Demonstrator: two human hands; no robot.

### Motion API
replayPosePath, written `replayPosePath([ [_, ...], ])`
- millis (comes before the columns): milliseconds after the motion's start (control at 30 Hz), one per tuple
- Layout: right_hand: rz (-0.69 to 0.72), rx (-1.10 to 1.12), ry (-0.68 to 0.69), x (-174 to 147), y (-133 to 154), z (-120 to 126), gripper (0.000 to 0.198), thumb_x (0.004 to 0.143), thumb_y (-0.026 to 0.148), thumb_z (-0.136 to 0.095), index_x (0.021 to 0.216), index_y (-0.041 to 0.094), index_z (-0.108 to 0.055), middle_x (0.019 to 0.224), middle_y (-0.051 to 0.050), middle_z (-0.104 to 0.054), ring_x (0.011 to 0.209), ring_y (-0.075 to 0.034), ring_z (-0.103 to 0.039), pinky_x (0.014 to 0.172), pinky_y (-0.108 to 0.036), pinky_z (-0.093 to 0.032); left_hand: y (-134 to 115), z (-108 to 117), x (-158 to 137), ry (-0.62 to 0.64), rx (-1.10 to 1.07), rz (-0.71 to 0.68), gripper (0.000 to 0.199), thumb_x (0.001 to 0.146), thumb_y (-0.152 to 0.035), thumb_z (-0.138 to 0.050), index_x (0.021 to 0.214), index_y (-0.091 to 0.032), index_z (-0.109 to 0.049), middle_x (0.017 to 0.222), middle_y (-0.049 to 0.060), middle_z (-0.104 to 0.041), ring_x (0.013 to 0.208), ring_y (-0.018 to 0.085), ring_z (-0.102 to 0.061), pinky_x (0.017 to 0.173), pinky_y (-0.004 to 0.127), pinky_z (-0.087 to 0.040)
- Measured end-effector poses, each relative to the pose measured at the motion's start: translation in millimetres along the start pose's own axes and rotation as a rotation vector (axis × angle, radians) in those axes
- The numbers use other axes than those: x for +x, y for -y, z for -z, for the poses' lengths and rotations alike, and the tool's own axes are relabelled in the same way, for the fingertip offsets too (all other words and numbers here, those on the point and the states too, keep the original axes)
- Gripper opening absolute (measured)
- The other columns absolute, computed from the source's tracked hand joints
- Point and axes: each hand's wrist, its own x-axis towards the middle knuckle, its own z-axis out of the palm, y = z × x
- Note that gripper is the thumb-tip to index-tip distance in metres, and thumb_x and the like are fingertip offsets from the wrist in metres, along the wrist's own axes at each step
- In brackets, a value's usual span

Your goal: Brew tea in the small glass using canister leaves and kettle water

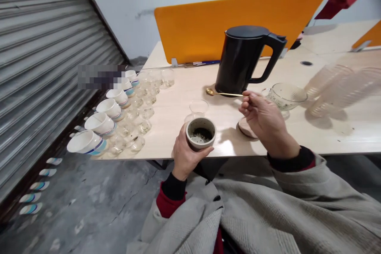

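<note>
My left hand (189, 151) is wrapped round a small pale jar (200, 145), tilted so that dark loose bits, like tea leaves, show inside it. Between the fingertips of my right hand (264, 117) is the handle end of a long gold spoon (210, 91). Its bowl points left, in front of the black kettle (238, 61); I cannot make out anything in it. Below my right hand lies a round wooden lid (248, 127), partly covered by the hand. A clear plastic cup (199, 106) stands just behind the jar.
Rows of clear cups (143, 125) and white mugs with blue bands (99, 123) line the table's left end. On the right are a glass bowl with a handle (288, 97) and stacked plastic cups (342, 91). An orange divider (190, 31) stands behind the kettle.
</note>
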Motion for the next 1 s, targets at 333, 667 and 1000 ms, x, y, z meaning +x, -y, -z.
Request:
replayPosePath([
  [333,0.504,-0.201,-0.425,-17,68,98,0.021,0.093,0.006,-0.059,0.084,0.014,-0.076,0.067,-0.002,-0.069,0.056,-0.012,-0.067,0.062,-0.027,-0.062,4,-1,0,-0.027,0.027,0.011,0.101,0.065,-0.048,-0.096,0.15,-0.024,-0.047,0.143,0.014,-0.068,0.13,0.037,-0.068,0.111,0.055,-0.055],
  [667,0.372,-0.495,-0.591,39,36,145,0.012,0.087,0.018,-0.063,0.077,0.022,-0.068,0.07,-0.004,-0.067,0.062,-0.018,-0.068,0.071,-0.043,-0.063,3,-1,0,-0.023,0.048,-0.02,0.102,0.066,-0.047,-0.096,0.151,-0.024,-0.045,0.145,0.014,-0.066,0.132,0.035,-0.067,0.112,0.053,-0.054],
  [1000,0.457,-0.899,-0.449,-23,26,143,0.046,0.087,0.05,-0.072,0.129,0.036,-0.058,0.086,-0.003,-0.07,0.064,-0.025,-0.069,0.07,-0.053,-0.065,4,-1,-1,-0.021,0.059,-0.024,0.104,0.064,-0.05,-0.097,0.151,-0.026,-0.045,0.144,0.013,-0.067,0.13,0.036,-0.068,0.109,0.052,-0.056],
])
